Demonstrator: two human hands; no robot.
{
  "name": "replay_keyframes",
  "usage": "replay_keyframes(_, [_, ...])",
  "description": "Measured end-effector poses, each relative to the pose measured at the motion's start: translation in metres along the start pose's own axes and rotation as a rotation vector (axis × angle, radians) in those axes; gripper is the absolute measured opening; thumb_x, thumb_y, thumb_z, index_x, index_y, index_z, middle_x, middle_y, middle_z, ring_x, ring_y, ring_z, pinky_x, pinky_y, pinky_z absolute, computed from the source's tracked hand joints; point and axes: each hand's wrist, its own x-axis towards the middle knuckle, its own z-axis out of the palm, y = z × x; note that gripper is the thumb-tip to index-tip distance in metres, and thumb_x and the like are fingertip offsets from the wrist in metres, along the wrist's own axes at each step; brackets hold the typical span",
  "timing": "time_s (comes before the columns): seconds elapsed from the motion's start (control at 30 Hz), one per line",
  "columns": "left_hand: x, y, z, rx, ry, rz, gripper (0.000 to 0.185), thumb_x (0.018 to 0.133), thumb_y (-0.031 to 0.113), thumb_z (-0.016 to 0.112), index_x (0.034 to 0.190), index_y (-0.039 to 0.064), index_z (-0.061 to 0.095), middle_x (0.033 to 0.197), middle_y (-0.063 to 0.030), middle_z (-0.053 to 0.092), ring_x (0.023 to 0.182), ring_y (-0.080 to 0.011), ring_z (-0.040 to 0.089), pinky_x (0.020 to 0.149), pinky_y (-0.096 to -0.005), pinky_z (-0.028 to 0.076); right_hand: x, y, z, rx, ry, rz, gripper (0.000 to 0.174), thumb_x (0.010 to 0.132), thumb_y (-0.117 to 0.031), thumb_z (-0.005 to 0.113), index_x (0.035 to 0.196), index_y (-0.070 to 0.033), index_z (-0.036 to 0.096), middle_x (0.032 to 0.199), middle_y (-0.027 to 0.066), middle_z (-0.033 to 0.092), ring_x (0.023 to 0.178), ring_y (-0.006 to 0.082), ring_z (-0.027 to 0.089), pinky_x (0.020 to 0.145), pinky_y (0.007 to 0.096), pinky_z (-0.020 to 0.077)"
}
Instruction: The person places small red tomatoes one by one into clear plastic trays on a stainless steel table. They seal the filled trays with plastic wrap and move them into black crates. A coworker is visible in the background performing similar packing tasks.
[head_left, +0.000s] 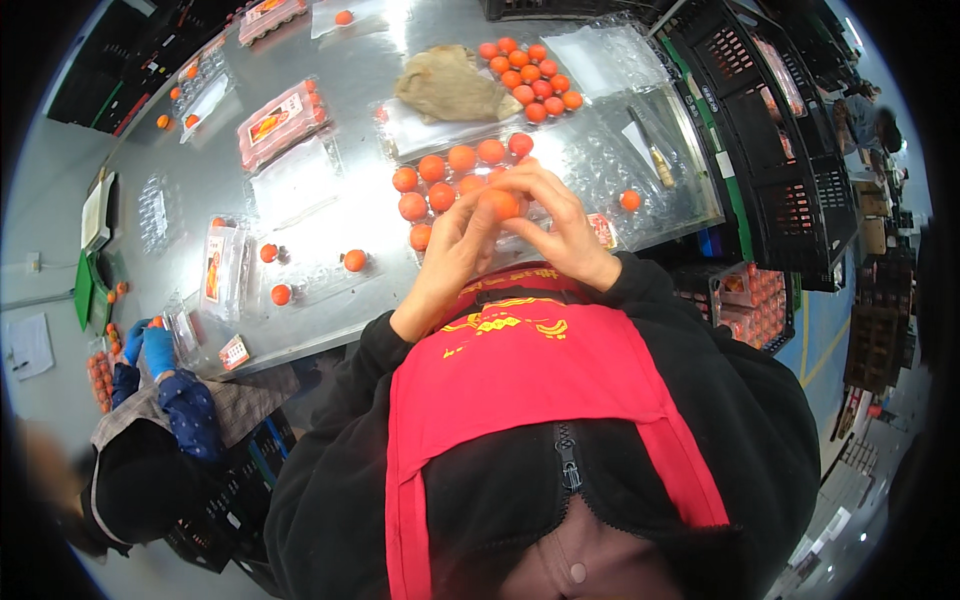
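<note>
Between the fingertips of my left hand (456, 238) and my right hand (561, 221) is one round orange-red fruit (501, 204). Both hands touch it, above the near edge of a clear plastic tray (393, 196) that holds rows of similar fruit (442, 196). My hands and the held fruit hide part of the tray. Beyond it, a crumpled tan cloth or glove (444, 82) lies on a tray with a white liner (420, 135). Next to the cloth stands another group of fruit in rows (530, 80).
A knife (658, 159) with a yellowish handle and a loose fruit (630, 200) lie right. Black plastic crates (739, 150) stand along the table's right edge. Left are a labelled pack (279, 124) and several loose fruits (355, 260). A co-worker's blue-gloved hands (157, 352) are lower left.
</note>
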Motion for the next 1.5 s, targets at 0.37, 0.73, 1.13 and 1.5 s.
replay_keyframes(0.37, [0.006, -0.018, -0.005, 0.471, 0.252, 0.530, 0.035, 0.095, -0.001, 0.070, 0.129, -0.002, 0.062, 0.101, -0.0081, 0.073, 0.077, -0.0083, 0.063, 0.066, -0.0244, 0.051, -0.008, 0.005, 0.015, 0.524, -0.025, 0.448, 0.032, 0.102, -0.013, 0.067, 0.130, 0.000, 0.057, 0.112, 0.0028, 0.066, 0.095, 0.0058, 0.062, 0.079, 0.0242, 0.0513])
replay_keyframes(0.73, [0.000, -0.016, -0.002, 0.313, 0.338, 0.463, 0.014, 0.100, 0.004, 0.067, 0.112, -0.002, 0.061, 0.097, -0.0066, 0.070, 0.077, -0.0098, 0.067, 0.063, -0.0233, 0.053, -0.005, -0.011, 0.015, 0.076, 0.040, 0.265, 0.041, 0.091, -0.011, 0.077, 0.126, -0.001, 0.060, 0.105, 0.0077, 0.066, 0.083, 0.0141, 0.063, 0.076, 0.0286, 0.0507])
replay_keyframes(1.13, [-0.007, -0.004, -0.014, 0.505, 0.401, 0.550, 0.020, 0.100, 0.008, 0.066, 0.119, 0.001, 0.062, 0.108, -0.0075, 0.066, 0.090, -0.0151, 0.067, 0.079, -0.0285, 0.054, 0.012, -0.014, 0.016, -0.158, 0.067, 0.045, 0.045, 0.076, -0.020, 0.087, 0.113, -0.004, 0.067, 0.102, 0.0097, 0.060, 0.089, 0.0284, 0.059, 0.079, 0.0400, 0.0491])
replay_keyframes(1.5, [-0.018, -0.037, -0.146, 0.726, 0.876, 0.431, 0.035, 0.090, 0.005, 0.076, 0.123, -0.002, 0.066, 0.111, -0.0164, 0.073, 0.096, -0.0261, 0.072, 0.087, -0.0363, 0.058, 0.004, -0.002, 0.005, -0.185, 0.026, 0.083, 0.036, 0.083, -0.010, 0.080, 0.115, -0.003, 0.066, 0.099, 0.0112, 0.062, 0.090, 0.0294, 0.061, 0.081, 0.0389, 0.0499])
